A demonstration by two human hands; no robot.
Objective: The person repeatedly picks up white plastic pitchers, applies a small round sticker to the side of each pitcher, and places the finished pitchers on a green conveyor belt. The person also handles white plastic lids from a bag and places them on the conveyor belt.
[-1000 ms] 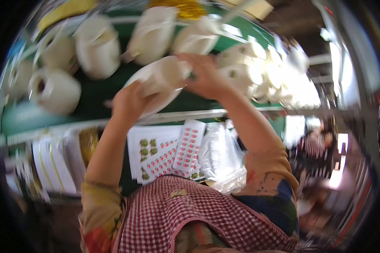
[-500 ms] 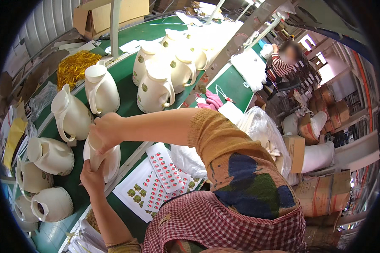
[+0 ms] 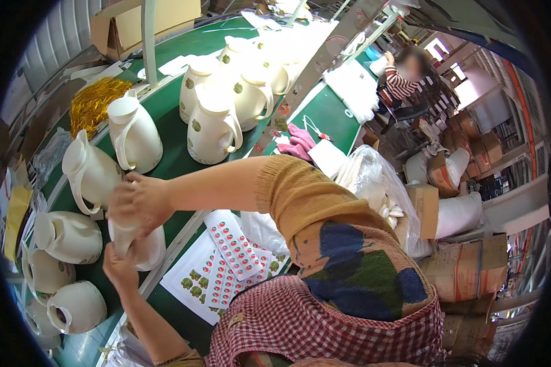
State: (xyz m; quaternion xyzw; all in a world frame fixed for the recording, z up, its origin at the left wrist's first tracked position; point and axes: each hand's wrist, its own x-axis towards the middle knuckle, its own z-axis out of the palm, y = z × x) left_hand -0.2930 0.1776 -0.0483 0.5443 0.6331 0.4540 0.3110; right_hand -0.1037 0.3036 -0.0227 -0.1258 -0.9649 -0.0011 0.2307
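Note:
A cream jug [image 3: 154, 249] stands tilted towards me on the green bench, mostly covered by my hands. My left hand [image 3: 120, 268] is closed around its slim upper part, fingers wrapped in front. Reaching across from the right, my right hand [image 3: 139, 203] lies over the jug's top; motion smears its fingers, so their grip is unclear. Just beyond my hands stand a lidded jug [image 3: 95, 172] and a taller lidded jug [image 3: 136, 136] with a looped handle. To their left, a rounder jug [image 3: 73, 237] leans on its side.
Several cream jugs with green motifs [image 3: 209, 131] stand farther back. Sticker sheets [image 3: 232, 244] lie at the bench's near edge. Gold tinsel [image 3: 95, 107] is heaped behind the jugs. A metal post [image 3: 321, 73] rises at the right. Another person [image 3: 401, 82] sits beyond, near stacked cartons [image 3: 468, 269].
My right hand has shifted over the jug's top and now blurs, its fingers raised from their earlier grip. My left hand stays at the jug. The whole view has moved slightly.

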